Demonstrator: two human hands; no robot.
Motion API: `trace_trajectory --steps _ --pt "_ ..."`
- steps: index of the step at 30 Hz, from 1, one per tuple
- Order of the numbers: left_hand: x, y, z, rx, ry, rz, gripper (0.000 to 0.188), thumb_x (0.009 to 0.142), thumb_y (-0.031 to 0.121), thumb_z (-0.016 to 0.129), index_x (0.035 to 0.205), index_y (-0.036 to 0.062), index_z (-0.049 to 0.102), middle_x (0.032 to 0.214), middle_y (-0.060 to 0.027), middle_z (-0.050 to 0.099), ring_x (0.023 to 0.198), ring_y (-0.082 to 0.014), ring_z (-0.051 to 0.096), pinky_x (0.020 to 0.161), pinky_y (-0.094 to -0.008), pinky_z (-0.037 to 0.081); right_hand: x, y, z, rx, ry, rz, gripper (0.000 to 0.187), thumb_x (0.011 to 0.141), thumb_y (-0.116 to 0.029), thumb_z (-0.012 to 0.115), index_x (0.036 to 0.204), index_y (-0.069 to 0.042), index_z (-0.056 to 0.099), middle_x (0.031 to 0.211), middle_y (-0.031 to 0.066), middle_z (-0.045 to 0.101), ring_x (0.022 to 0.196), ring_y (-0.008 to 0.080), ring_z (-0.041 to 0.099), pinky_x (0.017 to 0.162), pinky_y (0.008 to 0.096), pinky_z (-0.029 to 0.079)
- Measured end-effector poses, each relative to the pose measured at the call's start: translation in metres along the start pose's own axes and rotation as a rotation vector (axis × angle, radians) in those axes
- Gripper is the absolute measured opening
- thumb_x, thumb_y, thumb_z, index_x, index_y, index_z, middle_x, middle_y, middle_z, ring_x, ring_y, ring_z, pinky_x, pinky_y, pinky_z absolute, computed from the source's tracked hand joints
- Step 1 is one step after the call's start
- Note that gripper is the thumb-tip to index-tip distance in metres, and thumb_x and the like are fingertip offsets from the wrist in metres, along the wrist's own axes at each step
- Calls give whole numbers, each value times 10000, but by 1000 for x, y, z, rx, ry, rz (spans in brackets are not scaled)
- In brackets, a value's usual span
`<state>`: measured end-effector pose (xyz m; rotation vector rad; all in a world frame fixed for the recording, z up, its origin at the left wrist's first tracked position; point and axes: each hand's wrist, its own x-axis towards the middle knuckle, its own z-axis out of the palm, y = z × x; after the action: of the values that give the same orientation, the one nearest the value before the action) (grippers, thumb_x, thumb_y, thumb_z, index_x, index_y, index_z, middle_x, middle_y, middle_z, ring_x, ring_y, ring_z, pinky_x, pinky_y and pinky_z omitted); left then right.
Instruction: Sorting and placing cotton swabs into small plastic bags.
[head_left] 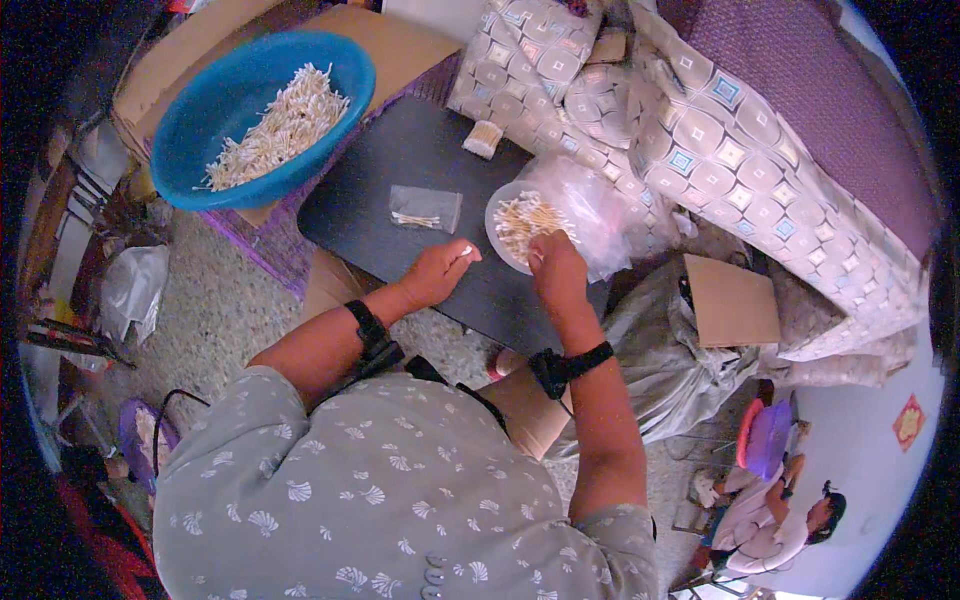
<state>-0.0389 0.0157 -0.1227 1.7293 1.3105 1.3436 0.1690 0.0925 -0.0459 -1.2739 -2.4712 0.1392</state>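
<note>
Over the near edge of a dark table [350, 190], my left hand [435, 274] is closed, with white cotton swab tips [467, 251] poking out of its fingers. My right hand [557, 268] reaches to the near rim of a round white dish [493, 228] heaped with loose cotton swabs [528, 219]. Its fingers are drawn together among the swabs; what they pinch is hidden. A small clear plastic bag [437, 202] with several swabs inside lies flat beyond my left hand. Farther back on the table stands a packed bundle of swabs [484, 139].
At the far left, a big blue basin [180, 150] holds a pile of swabs. Clear plastic bags [590, 205] crowd the dish's right side. Patterned cloth [700, 130] covers the back right, above an open cardboard flap [735, 300]. Another person [775, 530] sits at lower right.
</note>
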Motion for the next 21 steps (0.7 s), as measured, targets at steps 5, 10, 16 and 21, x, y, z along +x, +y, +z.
trace_trajectory --steps 5,10,16,21 --pt "0 1 -1 0 -11 -32 169 922 162 458 951 30 560 821 -155 613 778 -307 610 698 -372 461 8 4 2 -49 -91 12 206 768 -200 618 940 -88 610 971 134 555 900 336 580 733 444 491" --pt "1 1 -1 -25 -12 -31 170 922 163 460 941 23 556 817 -156 608 772 -308 602 687 -372 457 10 8 4 -54 -113 1 200 799 -240 581 942 -103 615 961 136 570 893 338 585 742 456 500" --pt "5 0 -2 18 -50 -39 251 948 210 424 944 23 590 921 -161 629 891 -316 613 794 -377 472 3 10 2 147 45 111 181 803 -231 602 920 -93 615 943 148 596 827 340 606 699 434 496" --pt "7 -2 -6 -17 -62 -86 250 939 226 455 954 19 595 911 -123 628 866 -257 604 789 -354 469 -8 2 -9 453 234 214 142 805 -155 623 898 -53 591 761 103 599 683 227 602 622 360 489"
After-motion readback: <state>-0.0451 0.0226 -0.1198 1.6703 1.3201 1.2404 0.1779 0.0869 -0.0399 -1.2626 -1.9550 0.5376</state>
